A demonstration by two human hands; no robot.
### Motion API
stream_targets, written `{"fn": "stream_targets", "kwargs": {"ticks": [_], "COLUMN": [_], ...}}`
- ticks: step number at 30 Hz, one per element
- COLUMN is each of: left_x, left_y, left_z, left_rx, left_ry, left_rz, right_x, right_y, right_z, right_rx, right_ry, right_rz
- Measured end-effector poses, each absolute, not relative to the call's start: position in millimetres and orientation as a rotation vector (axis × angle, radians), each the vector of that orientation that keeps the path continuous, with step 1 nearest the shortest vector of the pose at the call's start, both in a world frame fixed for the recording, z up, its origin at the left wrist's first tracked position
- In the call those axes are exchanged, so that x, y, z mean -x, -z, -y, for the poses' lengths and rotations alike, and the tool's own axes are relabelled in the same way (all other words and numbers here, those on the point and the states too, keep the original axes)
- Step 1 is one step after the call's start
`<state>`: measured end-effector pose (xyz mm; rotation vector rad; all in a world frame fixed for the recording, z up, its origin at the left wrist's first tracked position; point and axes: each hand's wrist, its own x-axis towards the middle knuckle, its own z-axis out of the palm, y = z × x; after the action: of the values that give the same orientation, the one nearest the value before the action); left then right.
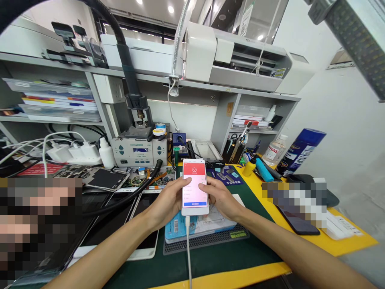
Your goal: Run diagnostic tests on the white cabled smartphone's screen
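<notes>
A white smartphone (pixel 195 192) is held upright between both hands, its lit screen red at the top with a face icon, a list below and a blue bar at the bottom. My left hand (pixel 170 198) grips its left edge, thumb over the screen. On the other side my right hand (pixel 221 196) closes on the right edge, its thumb also over the glass. A white cable (pixel 188 241) runs down from the phone's lower end. Beneath the hands lie a light-blue box (pixel 173 228) and a dark honeycomb-patterned pad (pixel 180 248) on the green mat (pixel 210 265).
Large white-framed tablets (pixel 147 241) lie at the left. Behind them stand a grey rework station (pixel 141 151) with a black hose and exposed circuit boards (pixel 150 176). Bottles, a blue spray can (pixel 300 152) and a dark phone (pixel 297 218) occupy the right side. Shelves (pixel 255 89) rise behind.
</notes>
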<state>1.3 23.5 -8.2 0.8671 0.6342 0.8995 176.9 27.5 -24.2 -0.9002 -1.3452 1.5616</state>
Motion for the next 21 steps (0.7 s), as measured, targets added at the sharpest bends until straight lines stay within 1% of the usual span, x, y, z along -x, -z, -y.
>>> {"fn": "stream_targets", "kwargs": {"ticks": [21], "left_x": [-1.7], "left_y": [6.8], "left_z": [-23.5], "left_rx": [-0.875], "left_ry": [-0.901], "left_rz": [-0.637], "right_x": [-174.8], "right_y": [18.3], "right_z": [-24.4], "right_rx": [0.93], "right_ry": [-1.562], "right_rz": [1.335]}}
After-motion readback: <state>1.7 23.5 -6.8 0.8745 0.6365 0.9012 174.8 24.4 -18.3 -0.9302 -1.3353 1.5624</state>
